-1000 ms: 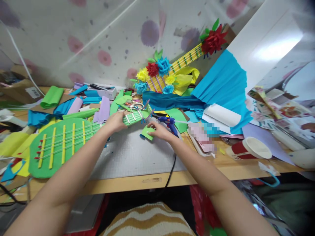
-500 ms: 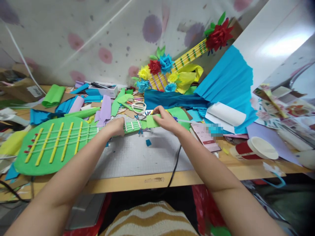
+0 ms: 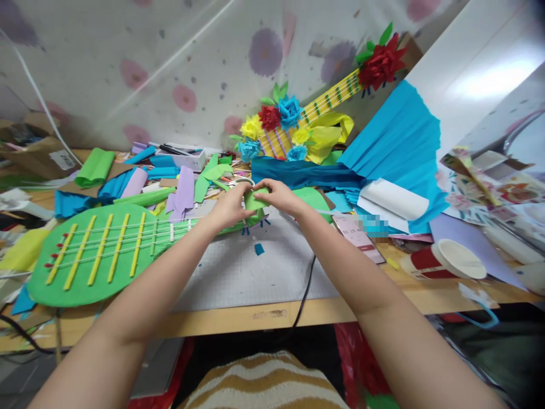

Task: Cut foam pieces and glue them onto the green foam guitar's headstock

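A green paper piece (image 3: 254,200) is pinched between my left hand (image 3: 232,205) and my right hand (image 3: 279,197), over the head end of a green guitar-shaped craft (image 3: 96,284). Its round body with yellow strips and pale strings lies at the left, and its neck runs under my left forearm. Small dark blue pegs (image 3: 246,231) stick out below my fingers. Scissors (image 3: 242,182) lie just behind my left hand, partly covered.
Behind stands a yellow craft guitar (image 3: 327,102) with paper flowers. Blue crepe paper (image 3: 394,136), a phone (image 3: 357,238) and a lidded cup (image 3: 443,260) are at the right. Paper scraps and a pen box (image 3: 193,161) crowd the back left.
My left hand has moved right from the neck to the green paper piece. The piece has shifted slightly left and now looks bent around the head end.
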`<state>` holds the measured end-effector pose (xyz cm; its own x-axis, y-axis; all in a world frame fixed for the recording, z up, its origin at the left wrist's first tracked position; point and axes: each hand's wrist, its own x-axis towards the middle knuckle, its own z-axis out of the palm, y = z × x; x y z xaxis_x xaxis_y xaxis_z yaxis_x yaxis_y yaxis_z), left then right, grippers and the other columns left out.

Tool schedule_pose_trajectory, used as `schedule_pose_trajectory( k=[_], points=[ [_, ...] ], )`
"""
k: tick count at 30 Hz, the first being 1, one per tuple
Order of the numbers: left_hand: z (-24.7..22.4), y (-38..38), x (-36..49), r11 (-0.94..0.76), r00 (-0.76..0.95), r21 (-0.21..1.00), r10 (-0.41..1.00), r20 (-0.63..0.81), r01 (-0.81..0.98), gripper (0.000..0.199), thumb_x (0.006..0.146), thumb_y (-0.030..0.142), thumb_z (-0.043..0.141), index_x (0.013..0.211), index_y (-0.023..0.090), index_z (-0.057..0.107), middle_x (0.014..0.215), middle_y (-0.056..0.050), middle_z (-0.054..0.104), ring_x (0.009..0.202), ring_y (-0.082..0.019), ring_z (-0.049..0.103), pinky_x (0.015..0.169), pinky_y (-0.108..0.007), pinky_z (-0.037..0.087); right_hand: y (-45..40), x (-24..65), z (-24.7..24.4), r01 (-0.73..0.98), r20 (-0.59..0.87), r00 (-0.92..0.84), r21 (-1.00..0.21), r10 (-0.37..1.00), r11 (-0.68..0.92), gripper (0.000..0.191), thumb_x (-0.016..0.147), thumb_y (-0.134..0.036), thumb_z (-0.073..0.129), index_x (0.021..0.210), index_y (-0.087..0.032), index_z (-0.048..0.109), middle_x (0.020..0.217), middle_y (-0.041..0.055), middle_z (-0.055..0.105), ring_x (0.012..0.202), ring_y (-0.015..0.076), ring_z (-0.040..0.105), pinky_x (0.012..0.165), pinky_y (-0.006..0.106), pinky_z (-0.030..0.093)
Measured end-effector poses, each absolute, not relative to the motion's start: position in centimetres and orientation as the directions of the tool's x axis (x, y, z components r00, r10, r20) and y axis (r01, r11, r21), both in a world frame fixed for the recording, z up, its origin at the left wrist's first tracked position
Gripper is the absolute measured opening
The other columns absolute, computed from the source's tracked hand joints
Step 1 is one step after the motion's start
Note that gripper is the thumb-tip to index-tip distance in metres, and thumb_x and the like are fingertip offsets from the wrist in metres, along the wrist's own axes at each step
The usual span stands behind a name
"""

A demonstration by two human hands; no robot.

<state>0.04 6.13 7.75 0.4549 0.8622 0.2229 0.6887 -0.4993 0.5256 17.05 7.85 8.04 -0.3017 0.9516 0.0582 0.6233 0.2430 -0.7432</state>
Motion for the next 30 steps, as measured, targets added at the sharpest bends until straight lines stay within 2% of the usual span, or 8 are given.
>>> schedule_pose_trajectory(
  k=[2,5,8,13,17,21,27,30],
  points=[
    [7.1,6.2,0.1,-0.455,0.424,0.523,0.886,0.187,0.721,0.053,0.061,0.031,0.067,0.110,0.018,0.050,0.111,-0.007,0.058,0.100,-0.022,0.055,0.084,-0.034,0.043,7.6,17.4,8.2,0.657,0.085,-0.318,-0.698,0.944,0.285,0.034,0.072,-0.029,0.058,0.103,-0.016,0.059,0.102,0.0046,0.058,0.075,0.0112,0.054,0.073,0.025,0.043],
    [6.3,6.2,-0.2,-0.384,0.375,0.535,0.918,0.132,0.752,0.058,0.057,0.032,0.071,0.109,0.018,0.050,0.112,-0.007,0.059,0.101,-0.023,0.055,0.084,-0.033,0.043,7.1,18.1,8.8,0.694,0.157,-0.430,-0.572,0.889,0.437,0.051,0.064,-0.026,0.067,0.113,-0.020,0.054,0.117,0.0064,0.051,0.091,0.0152,0.054,0.082,0.027,0.042],
    [5.6,6.1,-0.3,-0.353,0.349,0.547,0.930,0.115,0.759,0.066,0.054,0.030,0.074,0.113,0.020,0.046,0.113,-0.007,0.058,0.105,-0.024,0.053,0.086,-0.034,0.042,7.0,18.5,9.3,0.734,0.114,-0.483,-0.489,0.868,0.472,0.049,0.063,-0.018,0.068,0.110,-0.022,0.055,0.108,0.0044,0.059,0.100,0.0188,0.051,0.086,0.030,0.039],
    [4.7,6.0,0.3,-0.335,0.324,0.516,0.939,0.115,0.788,0.063,0.053,0.027,0.074,0.110,0.018,0.049,0.112,-0.009,0.059,0.107,-0.026,0.052,0.088,-0.035,0.041,7.2,18.5,9.0,0.783,0.050,-0.338,-0.539,0.940,0.310,0.032,0.072,-0.015,0.059,0.103,-0.020,0.055,0.099,0.0026,0.064,0.085,0.0140,0.059,0.075,0.025,0.042],
    [4.6,5.9,0.6,-0.307,0.309,0.495,0.948,0.081,0.813,0.064,0.051,0.026,0.075,0.110,0.017,0.050,0.111,-0.010,0.059,0.105,-0.026,0.053,0.086,-0.034,0.042,7.3,18.0,7.9,0.824,-0.002,-0.210,-0.539,0.978,0.175,0.024,0.070,-0.022,0.062,0.093,-0.018,0.057,0.085,0.0023,0.066,0.079,0.0145,0.060,0.070,0.024,0.042],
    [4.8,5.7,0.9,-0.316,0.314,0.475,0.945,0.088,0.821,0.066,0.051,0.027,0.075,0.111,0.017,0.049,0.110,-0.010,0.060,0.105,-0.028,0.053,0.086,-0.035,0.042,7.4,17.3,6.9,0.816,-0.094,-0.126,-0.577,0.988,0.049,0.018,0.067,-0.020,0.063,0.083,-0.018,0.056,0.075,0.0005,0.064,0.069,0.0127,0.060,0.063,0.022,0.041],
    [4.4,5.3,1.1,-0.342,0.318,0.485,0.939,0.135,0.805,0.065,0.053,0.034,0.075,0.110,0.020,0.048,0.108,-0.009,0.059,0.104,-0.026,0.052,0.085,-0.036,0.041,7.7,17.6,5.7,0.862,0.003,0.025,-0.507,1.000,-0.020,0.024,0.063,-0.025,0.063,0.082,-0.019,0.051,0.080,0.0019,0.063,0.073,0.0156,0.058,0.062,0.025,0.041],
    [3.8,5.3,1.2,-0.312,0.274,0.473,0.950,0.149,0.824,0.062,0.052,0.039,0.075,0.106,0.020,0.051,0.107,-0.009,0.057,0.106,-0.028,0.048,0.086,-0.037,0.040,8.0,17.9,5.1,0.848,-0.045,0.048,-0.527,0.998,-0.064,0.029,0.061,-0.026,0.065,0.083,-0.019,0.048,0.077,0.0016,0.062,0.067,0.0147,0.058,0.057,0.024,0.040]
  ],
)
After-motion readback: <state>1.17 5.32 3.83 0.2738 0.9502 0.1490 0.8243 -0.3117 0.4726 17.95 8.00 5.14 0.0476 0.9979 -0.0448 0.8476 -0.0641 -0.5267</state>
